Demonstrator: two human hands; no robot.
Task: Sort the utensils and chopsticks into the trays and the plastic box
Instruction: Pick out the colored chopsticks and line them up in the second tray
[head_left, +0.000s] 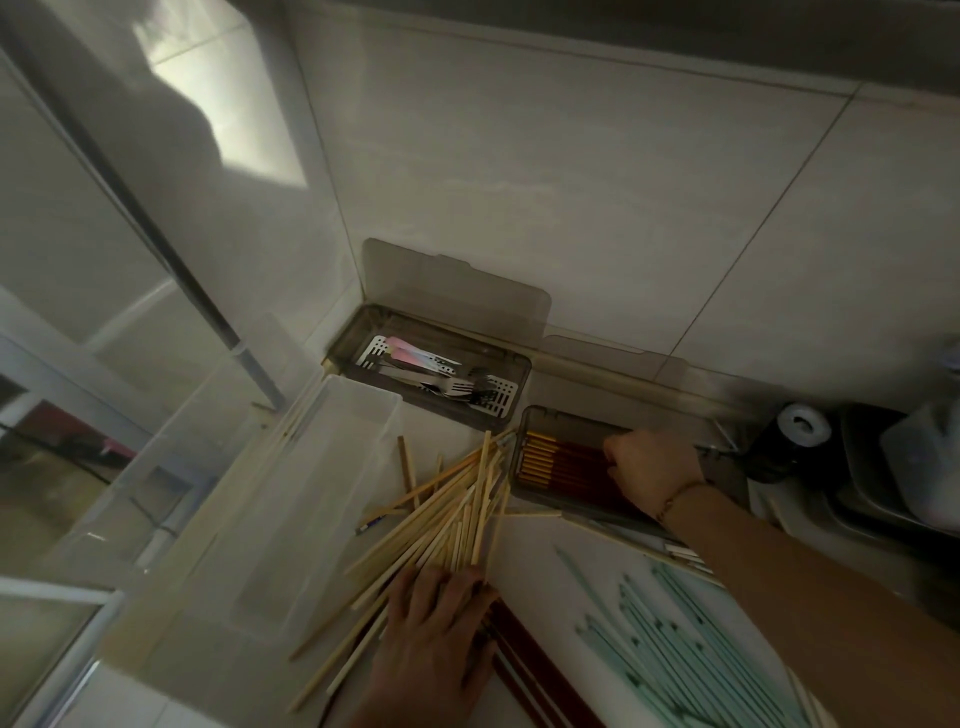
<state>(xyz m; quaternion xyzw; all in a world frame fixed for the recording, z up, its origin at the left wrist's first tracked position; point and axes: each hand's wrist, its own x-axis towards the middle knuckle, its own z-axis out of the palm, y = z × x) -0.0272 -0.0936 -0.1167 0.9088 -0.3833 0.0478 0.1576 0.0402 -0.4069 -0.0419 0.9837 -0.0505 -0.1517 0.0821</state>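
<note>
Left hand (441, 623) flat on bamboo chopsticks (457, 514), fingers (457, 587) straight.

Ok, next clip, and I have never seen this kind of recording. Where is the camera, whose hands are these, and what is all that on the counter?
There is no machine here. A person wears one wide-angle camera on the head, looking down at their own hands over a pale counter in a tiled corner.

The left hand rests flat on a loose pile of pale wooden chopsticks. The right hand reaches into a dark tray holding a row of dark red chopsticks with yellow tips; whether it grips any is unclear.

Behind that, a second tray with its lid raised holds forks and other metal utensils. A clear plastic box stands to the left. Pale green chopsticks lie at lower right, and more dark red ones lie beside the left hand.
</note>
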